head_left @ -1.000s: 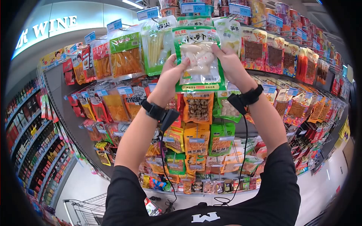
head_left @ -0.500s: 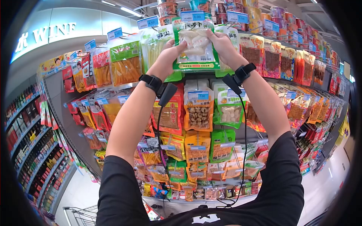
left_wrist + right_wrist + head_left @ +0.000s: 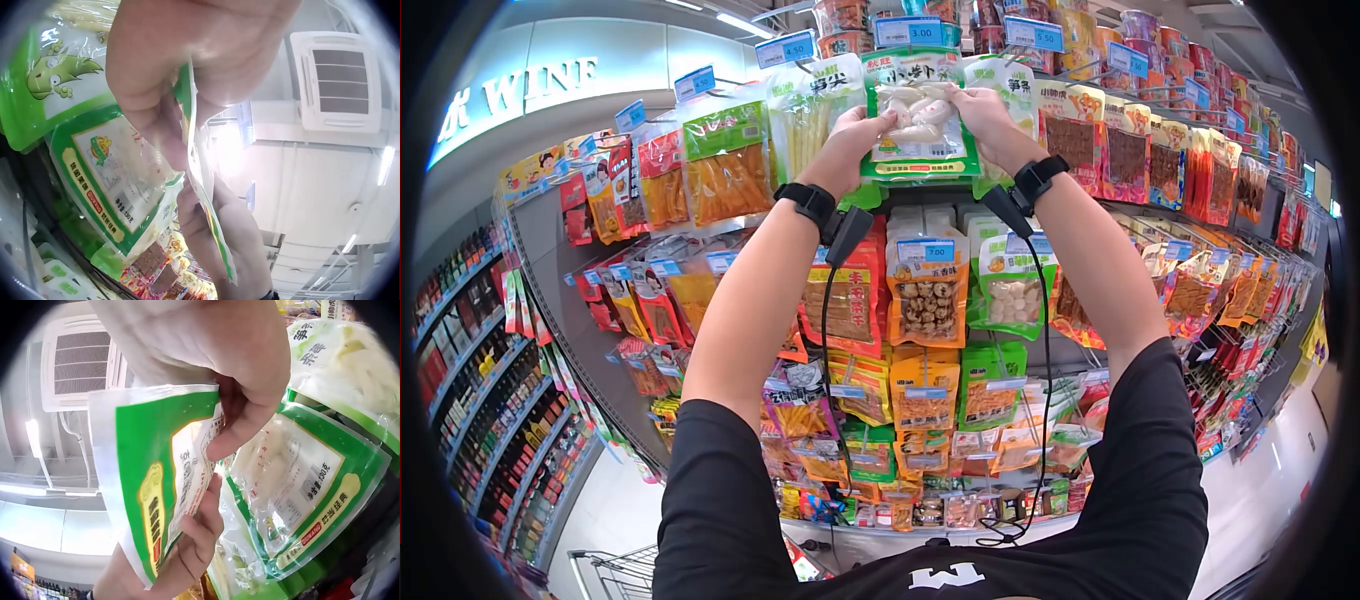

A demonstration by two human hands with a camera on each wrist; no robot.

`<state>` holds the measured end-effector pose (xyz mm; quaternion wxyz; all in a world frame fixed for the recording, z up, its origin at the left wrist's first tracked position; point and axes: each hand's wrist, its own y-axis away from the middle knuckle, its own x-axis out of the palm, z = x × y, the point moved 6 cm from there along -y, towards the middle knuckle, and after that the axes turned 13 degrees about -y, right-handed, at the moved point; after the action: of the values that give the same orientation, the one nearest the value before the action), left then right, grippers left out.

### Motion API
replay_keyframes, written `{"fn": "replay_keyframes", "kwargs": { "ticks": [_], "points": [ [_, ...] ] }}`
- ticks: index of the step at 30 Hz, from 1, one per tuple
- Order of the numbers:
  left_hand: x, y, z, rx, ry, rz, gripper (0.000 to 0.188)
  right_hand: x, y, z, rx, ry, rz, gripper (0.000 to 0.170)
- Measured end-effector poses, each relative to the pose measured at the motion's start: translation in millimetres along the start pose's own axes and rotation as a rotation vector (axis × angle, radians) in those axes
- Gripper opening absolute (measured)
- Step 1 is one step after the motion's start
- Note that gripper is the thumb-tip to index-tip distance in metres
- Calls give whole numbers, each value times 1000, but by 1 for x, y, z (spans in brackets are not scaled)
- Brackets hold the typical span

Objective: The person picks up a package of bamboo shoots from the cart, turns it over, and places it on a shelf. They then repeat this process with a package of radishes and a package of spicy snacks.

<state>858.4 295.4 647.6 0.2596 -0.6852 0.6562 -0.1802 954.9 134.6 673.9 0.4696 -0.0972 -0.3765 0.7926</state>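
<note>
A green-edged clear packet of white pieces (image 3: 920, 125) is held up at the top centre of the head view, below the 3.00 price tag. The left hand (image 3: 857, 143) pinches its left edge, and the right hand (image 3: 993, 122) grips its right edge. Seen edge-on in the left wrist view, the packet (image 3: 203, 181) runs from the left hand (image 3: 194, 50) to the right hand. A similar packet (image 3: 119, 181) hangs behind it. From the right wrist, the held packet's back (image 3: 150, 462) is tilted, with the right hand's (image 3: 212, 350) thumb and fingers round its edge.
Price tags (image 3: 922, 31) stick out on hooks just above the hands. Bags of pale strips (image 3: 812, 120) and brown snack packs (image 3: 1070, 135) hang on either side. Orange packets (image 3: 927, 290) hang in rows below. A wire cart (image 3: 625, 572) stands at the lower left.
Both hands and the packet have moved up in the head view, towards the price tags, and forward to the hanging packets. The view of the shelves has shifted. Both hands still hold the packet.
</note>
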Motion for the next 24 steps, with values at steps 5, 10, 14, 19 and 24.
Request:
{"fn": "replay_keyframes", "kwargs": {
  "ticks": [5, 10, 14, 19, 24],
  "points": [
    [-23, -29, 28, -42, -301, -228, 39, -14, -20, -15, -65, 213, -41, 40],
    [-32, 0, 25, -83, -428, -327, 42, -18, 0, -5, -2, 246, -15, 39],
    [-40, 39, 12, -31, -478, -256, 44, -27, 26, -2, -69, 521, -9, 42],
    [-54, 143, -9, 47, -244, -231, 47, -13, 107, 29, -555, 716, 61, 41],
    [-100, 288, 49, -57, -130, -203, 38, 5, 234, 23, -377, 783, 340, 25]
  ]
}}
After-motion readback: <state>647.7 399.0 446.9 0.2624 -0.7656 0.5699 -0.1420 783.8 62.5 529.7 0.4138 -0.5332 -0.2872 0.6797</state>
